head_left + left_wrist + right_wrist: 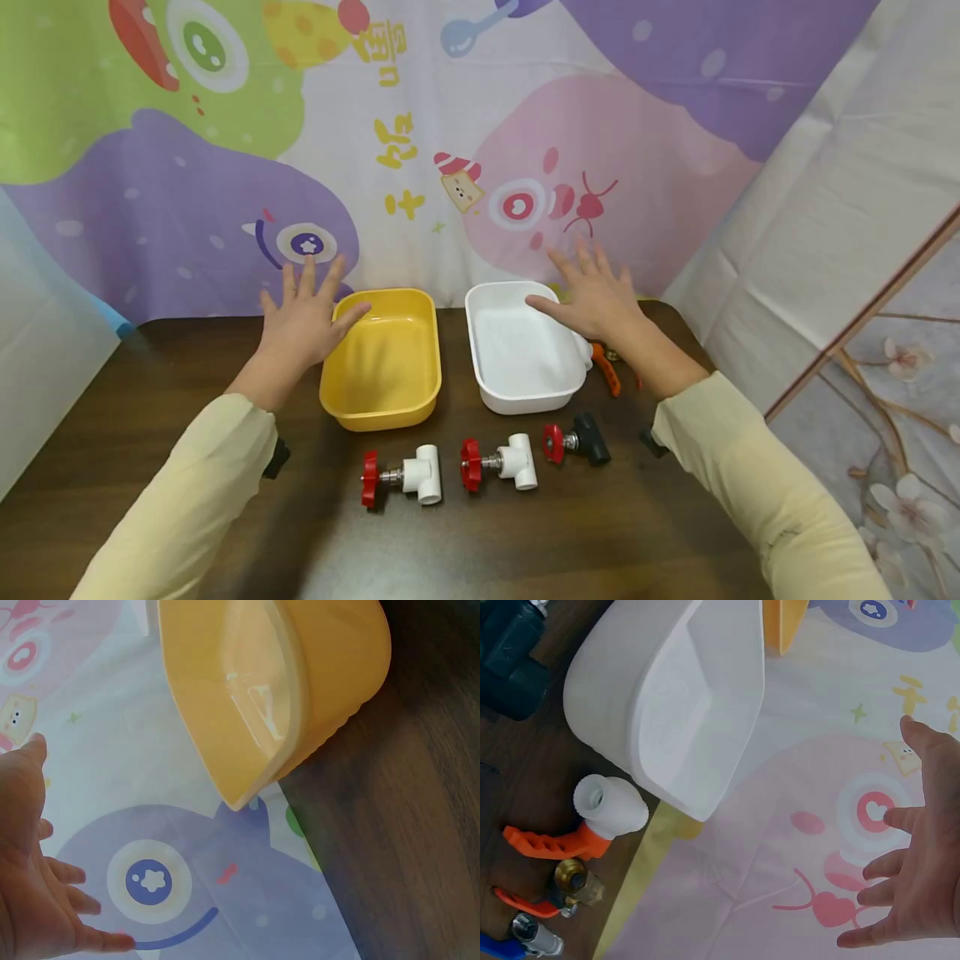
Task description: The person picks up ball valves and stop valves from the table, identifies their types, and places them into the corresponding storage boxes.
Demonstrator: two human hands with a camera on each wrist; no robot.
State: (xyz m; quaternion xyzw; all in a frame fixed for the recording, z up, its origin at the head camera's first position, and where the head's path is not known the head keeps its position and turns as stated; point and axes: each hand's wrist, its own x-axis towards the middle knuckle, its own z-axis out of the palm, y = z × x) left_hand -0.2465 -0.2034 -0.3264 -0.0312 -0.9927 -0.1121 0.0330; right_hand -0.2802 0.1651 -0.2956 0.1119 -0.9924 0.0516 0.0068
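My left hand is raised with its fingers spread, by the left rim of a yellow basin. My right hand, fingers also spread, hovers over the back right side of a white basin. Neither hand holds anything. In front of the basins lie two white tee-shaped valves with red handwheels, a left valve and a middle valve. To their right lies a dark tee-shaped valve with a red handwheel. Both wrist views show the hands with extended fingers, the left hand and the right hand.
Right of the white basin lie a white ball valve with an orange handle, a brass valve with an orange-red lever and a metal valve with a blue lever. A cartoon-patterned cloth hangs along the back edge of the brown table.
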